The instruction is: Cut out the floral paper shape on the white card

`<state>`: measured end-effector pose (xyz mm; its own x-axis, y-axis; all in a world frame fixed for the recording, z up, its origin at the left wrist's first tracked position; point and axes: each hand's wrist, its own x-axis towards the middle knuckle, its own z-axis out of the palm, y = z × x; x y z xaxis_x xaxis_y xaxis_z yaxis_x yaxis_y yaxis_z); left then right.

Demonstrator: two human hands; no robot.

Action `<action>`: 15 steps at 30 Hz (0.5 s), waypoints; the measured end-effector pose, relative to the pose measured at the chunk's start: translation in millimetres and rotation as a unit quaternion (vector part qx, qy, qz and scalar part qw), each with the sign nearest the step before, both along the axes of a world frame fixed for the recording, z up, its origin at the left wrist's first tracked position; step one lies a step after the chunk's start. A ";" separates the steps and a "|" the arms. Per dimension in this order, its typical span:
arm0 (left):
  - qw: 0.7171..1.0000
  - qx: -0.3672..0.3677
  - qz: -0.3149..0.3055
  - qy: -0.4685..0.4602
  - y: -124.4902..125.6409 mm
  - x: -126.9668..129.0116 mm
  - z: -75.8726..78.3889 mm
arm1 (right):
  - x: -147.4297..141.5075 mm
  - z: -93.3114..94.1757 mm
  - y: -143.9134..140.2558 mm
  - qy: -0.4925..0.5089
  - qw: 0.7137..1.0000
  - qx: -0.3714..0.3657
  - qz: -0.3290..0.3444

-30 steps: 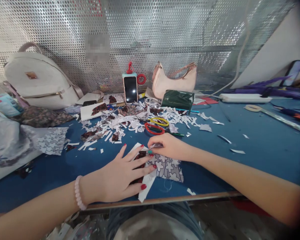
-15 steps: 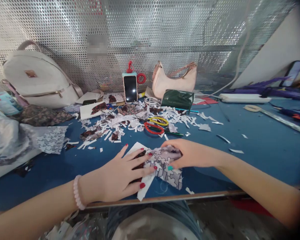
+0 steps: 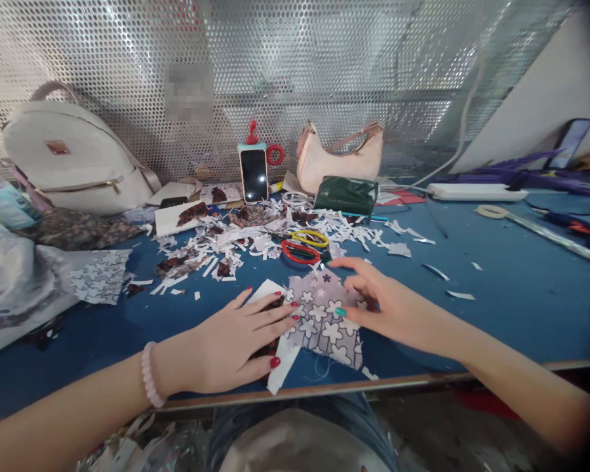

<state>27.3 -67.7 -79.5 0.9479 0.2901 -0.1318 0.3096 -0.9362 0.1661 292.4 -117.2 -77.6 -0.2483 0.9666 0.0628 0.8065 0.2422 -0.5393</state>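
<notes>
A piece of lilac flower-print fabric (image 3: 319,314) lies spread at the front of the table, loose threads at its lower edge. My left hand (image 3: 231,341) rests flat on its left side, fingers stretched out. Beneath that hand are a strip of white paper (image 3: 284,367) and a dark red-brown patterned piece (image 3: 274,328), both partly covered. My right hand (image 3: 381,305) is at the fabric's right edge, fingers apart and thumb over the print, gripping nothing. Just beyond the fabric lie scissors with one red and one yellow handle (image 3: 301,252).
Behind the fabric spreads a heap of white and dark scraps (image 3: 240,236). A phone (image 3: 254,174) stands at the back beside a pale pink handbag (image 3: 339,160) and a dark green pouch (image 3: 347,195). A white backpack (image 3: 78,157) is at the left; a white power strip (image 3: 476,192) lies right.
The fabric's folded upper right part now lies opened out flat. My right hand has let go and its fingers have spread. My left hand has stayed nearly still.
</notes>
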 end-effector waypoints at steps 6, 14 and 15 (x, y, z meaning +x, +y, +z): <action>1.000 0.000 0.014 -0.016 -1.5 0.3 -0.7 | -9.1 -3.0 -27.1 -0.166 0.943 0.222 0.183; 1.000 -0.014 0.006 -0.023 0.0 -1.9 -3.0 | -18.6 -15.9 -25.1 -0.221 0.878 0.381 0.190; 1.000 -0.018 0.004 -0.024 0.4 -2.3 -3.4 | -19.1 -16.1 -24.7 -0.203 0.883 0.382 0.182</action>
